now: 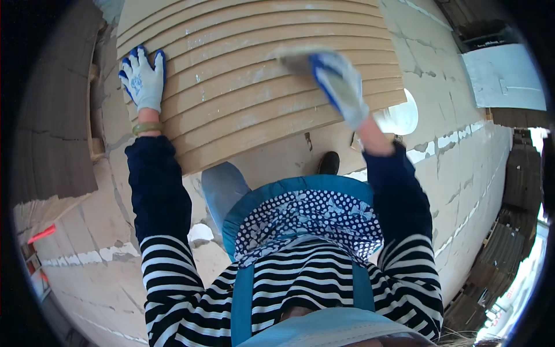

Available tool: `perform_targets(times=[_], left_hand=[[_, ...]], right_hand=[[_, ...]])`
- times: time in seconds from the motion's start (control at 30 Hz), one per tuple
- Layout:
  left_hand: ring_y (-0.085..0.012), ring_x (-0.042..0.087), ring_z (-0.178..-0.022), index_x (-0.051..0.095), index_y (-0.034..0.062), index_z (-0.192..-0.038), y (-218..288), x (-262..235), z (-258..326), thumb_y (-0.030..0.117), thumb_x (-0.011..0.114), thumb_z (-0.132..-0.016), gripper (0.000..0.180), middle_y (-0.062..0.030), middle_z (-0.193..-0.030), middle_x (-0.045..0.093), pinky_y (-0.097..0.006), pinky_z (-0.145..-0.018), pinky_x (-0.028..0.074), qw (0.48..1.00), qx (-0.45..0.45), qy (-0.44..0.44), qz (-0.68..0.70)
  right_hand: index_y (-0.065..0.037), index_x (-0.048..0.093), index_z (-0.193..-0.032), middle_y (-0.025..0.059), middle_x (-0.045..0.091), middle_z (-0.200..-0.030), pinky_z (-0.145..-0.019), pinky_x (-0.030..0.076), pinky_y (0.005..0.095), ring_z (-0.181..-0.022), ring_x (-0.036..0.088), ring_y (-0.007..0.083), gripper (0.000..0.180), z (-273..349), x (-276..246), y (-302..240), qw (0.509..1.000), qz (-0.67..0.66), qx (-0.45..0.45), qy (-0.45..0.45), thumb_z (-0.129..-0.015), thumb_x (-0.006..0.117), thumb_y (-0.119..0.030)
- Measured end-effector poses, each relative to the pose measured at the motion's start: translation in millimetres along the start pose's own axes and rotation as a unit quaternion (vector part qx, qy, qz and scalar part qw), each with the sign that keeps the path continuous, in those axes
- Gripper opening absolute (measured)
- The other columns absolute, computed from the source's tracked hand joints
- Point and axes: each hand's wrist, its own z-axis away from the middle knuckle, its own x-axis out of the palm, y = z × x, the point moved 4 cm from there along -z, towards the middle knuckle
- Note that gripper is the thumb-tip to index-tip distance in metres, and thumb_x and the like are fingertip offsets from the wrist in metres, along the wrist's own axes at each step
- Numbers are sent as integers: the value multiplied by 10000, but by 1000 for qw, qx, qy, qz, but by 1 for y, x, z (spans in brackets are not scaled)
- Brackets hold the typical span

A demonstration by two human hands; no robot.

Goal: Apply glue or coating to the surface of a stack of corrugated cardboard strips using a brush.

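Observation:
In front of me lies a fanned stack of brown cardboard sheets [243, 113], their long edges overlapping in steps, with white wet-looking smears on several of them. My left hand [141, 78], in a white glove with blue fingertips, rests flat on the stack's left side, fingers spread. Over the right half of the sheets, my gloved right hand [341, 84] is closed round what looks like a wide flat brush [296, 62]. Motion blurs that hand and the brush, so whether its bristles touch the cardboard is unclear.
A white round tub [403, 113] stands beside the stack's right edge, partly behind my right forearm. Dark stacked sheets [55, 110] stand on a pallet at the left. More cardboard piles [503, 248] line the right. A white panel [502, 78] lies at the upper right.

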Motion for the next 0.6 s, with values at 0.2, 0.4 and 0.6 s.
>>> perform_targets(times=[0.2, 0.4, 0.6], left_hand=[[-381, 287, -1268, 393, 39, -1304, 0, -11, 2, 528, 401, -859, 662, -193, -1343, 380, -510, -1053, 154, 999, 6, -3, 44], [-398, 305, -1242, 384, 4, -1298, 17, -29, -4, 476, 459, -867, 643, -209, -1326, 390, -488, -1044, 191, 996, 5, 56, 72], [-382, 266, -1282, 329, -47, -1316, 88, -119, 33, 329, 603, -807, 689, -219, -1353, 351, -455, -1071, 153, 908, 122, 106, 388]], right_hand=[[-49, 625, -981, 150, 597, -1017, -814, 470, 324, -960, 576, 288, 251, 65, -30, -63, 999, 15, 34, -26, -735, 669, -74], [-48, 618, -951, 151, 592, -960, -764, 477, 336, -920, 578, 291, 238, 31, -34, -47, 995, -10, 20, 101, -726, 678, -101], [-60, 607, -966, 136, 591, -923, -754, 470, 348, -871, 580, 295, 230, 6, -18, -44, 990, 25, 142, 6, -773, 638, -180]])
